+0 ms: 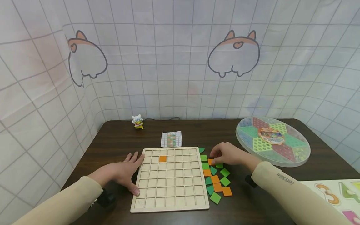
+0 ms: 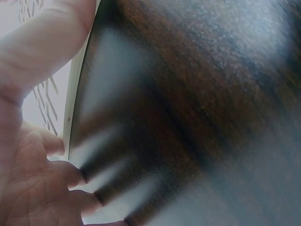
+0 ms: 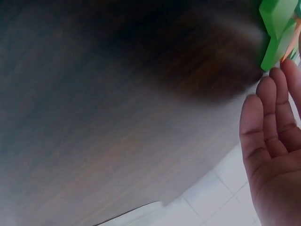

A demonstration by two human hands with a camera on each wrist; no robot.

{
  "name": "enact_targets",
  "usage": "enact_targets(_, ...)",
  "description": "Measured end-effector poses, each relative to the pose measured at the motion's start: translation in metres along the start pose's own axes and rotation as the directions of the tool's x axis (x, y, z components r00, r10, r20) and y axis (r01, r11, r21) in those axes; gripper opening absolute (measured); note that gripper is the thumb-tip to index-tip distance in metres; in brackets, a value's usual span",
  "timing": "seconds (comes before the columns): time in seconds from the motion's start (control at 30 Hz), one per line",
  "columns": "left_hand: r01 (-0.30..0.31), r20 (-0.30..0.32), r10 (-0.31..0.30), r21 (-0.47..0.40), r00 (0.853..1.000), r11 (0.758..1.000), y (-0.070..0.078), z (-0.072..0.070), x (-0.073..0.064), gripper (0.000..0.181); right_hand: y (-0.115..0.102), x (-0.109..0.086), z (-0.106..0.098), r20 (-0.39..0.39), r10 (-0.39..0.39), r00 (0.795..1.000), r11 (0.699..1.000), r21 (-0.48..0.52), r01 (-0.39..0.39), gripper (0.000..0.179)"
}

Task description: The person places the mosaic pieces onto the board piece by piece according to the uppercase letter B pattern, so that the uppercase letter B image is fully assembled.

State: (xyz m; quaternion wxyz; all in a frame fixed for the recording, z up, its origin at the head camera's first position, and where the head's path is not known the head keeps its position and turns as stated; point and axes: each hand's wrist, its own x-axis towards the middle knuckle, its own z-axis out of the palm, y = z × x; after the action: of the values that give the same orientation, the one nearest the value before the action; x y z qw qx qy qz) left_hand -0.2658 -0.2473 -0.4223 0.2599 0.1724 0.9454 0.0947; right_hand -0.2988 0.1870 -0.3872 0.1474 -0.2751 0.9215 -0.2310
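A pale wooden grid board (image 1: 171, 182) lies flat on the dark table, with one orange square tile (image 1: 162, 158) in its upper left part. My left hand (image 1: 123, 173) rests at the board's left edge, fingers spread and thumb on the rim. Right of the board, my right hand (image 1: 229, 153) pinches another orange square tile (image 1: 210, 161) between thumb and fingers, low among the loose tiles. Around it lie green squares (image 1: 215, 198), orange squares (image 1: 227, 191) and dark green rounded pieces (image 1: 210, 190). In the right wrist view, green tiles (image 3: 277, 19) appear beside the fingertips.
Behind the board lies a small printed card (image 1: 171, 139) with a coloured grid pattern. A toy figurine (image 1: 137, 122) stands at the back left. At the right are a round, clear-cased star-pattern game board (image 1: 272, 140) and a white number board (image 1: 309, 186). Patterned cloth (image 1: 180, 78) encloses the table.
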Motion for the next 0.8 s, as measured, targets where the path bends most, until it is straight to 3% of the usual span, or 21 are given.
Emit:
enact_targets(0.13, -0.011, 0.008, 0.011, 0.005, 1.0, 1.0, -0.014, 0.007, 0.013, 0.157, -0.001, 0.0, 0.002, 0.003, 0.017, 1.0, 1.0, 0.003, -0.017, 0.017)
enact_targets(0.3, -0.014, 0.017, 0.014, -0.003, 1.0, 1.0, -0.012, 0.006, 0.011, 0.158, -0.004, -0.002, 0.004, 0.0, 0.033, 0.999, 0.999, -0.013, -0.033, 0.015)
enact_targets(0.43, 0.014, 0.006, -0.014, -0.001, 1.0, 1.0, -0.015, 0.008, 0.014, 0.162, -0.005, -0.002, 0.004, -0.001, 0.042, 0.999, 0.999, -0.027, -0.042, 0.014)
enact_targets(0.8, 0.006, -0.004, -0.006, -0.024, 1.0, 1.0, -0.022, 0.011, 0.02, 0.162, -0.005, -0.002, 0.004, 0.01, 0.04, 0.999, 0.998, -0.04, -0.04, 0.015)
